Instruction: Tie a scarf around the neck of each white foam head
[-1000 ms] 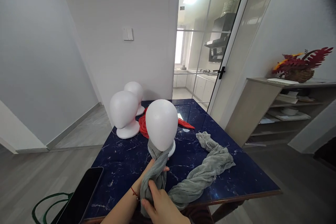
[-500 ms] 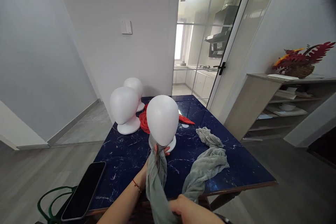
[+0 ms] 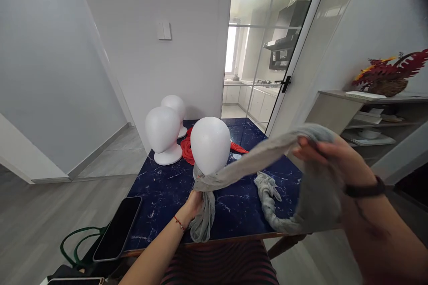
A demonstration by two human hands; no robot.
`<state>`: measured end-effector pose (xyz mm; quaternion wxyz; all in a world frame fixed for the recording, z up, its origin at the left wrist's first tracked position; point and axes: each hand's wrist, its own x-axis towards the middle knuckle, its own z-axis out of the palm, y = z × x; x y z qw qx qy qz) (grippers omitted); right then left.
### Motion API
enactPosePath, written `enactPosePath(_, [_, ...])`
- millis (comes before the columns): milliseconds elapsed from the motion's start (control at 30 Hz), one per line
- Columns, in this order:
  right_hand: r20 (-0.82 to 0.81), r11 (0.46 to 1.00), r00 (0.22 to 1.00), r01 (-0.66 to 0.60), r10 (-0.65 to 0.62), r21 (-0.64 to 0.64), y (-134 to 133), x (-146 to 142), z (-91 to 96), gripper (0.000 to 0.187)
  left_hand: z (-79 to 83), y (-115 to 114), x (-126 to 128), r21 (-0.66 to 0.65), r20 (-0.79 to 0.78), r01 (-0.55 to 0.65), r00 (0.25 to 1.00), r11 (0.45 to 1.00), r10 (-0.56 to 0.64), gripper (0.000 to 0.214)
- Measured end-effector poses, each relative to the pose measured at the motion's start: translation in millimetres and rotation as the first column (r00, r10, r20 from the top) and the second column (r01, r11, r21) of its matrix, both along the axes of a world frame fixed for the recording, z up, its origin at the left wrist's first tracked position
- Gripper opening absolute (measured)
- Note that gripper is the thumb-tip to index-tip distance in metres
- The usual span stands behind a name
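A white mannequin head point(image 3: 211, 144) stands near the middle of the table, a grey scarf point(image 3: 257, 160) gathered round its neck. Just below the chin, my left hand point(image 3: 195, 202) grips the scarf at the neck; its fingers are mostly covered by cloth. A short end of the scarf hangs under that hand. Raised at the right, my right hand point(image 3: 321, 149) is closed on the long part, which stretches taut between both hands. From there the cloth drops, and its far end lies twisted on the table. My right hand is blurred by motion.
Two more white mannequin heads point(image 3: 162, 131) stand at the back left, beside red cloth point(image 3: 187, 148). The dark blue marbled table point(image 3: 157, 213) carries a phone point(image 3: 118, 227) on its left edge. A glass door point(image 3: 254, 53) and a shelf unit point(image 3: 334, 102) are behind to the right.
My right hand has risen from the table's front edge far to the right, drawing the scarf out sideways. The scarf's loose end has been pulled along. My left hand stays at the neck.
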<state>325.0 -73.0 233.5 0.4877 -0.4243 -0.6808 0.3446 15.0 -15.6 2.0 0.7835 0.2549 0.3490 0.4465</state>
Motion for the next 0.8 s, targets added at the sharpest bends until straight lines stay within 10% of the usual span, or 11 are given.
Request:
enactPosePath(200, [0.320,0.966,0.940,-0.181,0.116,0.183,101.6,-74.3,79.1,0.028,12.5,-1.5,2.7,-0.027,0.040,0.026,0.999,0.999,-0.025,0.049])
enactPosePath(333, [0.257,0.951,0.962,-0.160,0.090,0.266,166.7,-129.9,90.6,0.024,16.3,-2.9,0.2,-0.072,0.045,0.053,0.998,0.996,-0.050,0.052])
enactPosePath(567, [0.058,0.969,0.984,0.177,-0.169,-0.173,241.2,-137.0,17.2,0.017,22.7,-4.4,-3.0,-0.162,0.058,0.133,0.990,0.978,-0.125,0.070])
enactPosePath(800, [0.092,0.853,0.945,0.322,-0.313,-0.410,183.2,-51.1,-49.5,0.021,29.0,-8.8,-4.9,-0.159,0.081,0.127,0.990,0.979,-0.115,0.056])
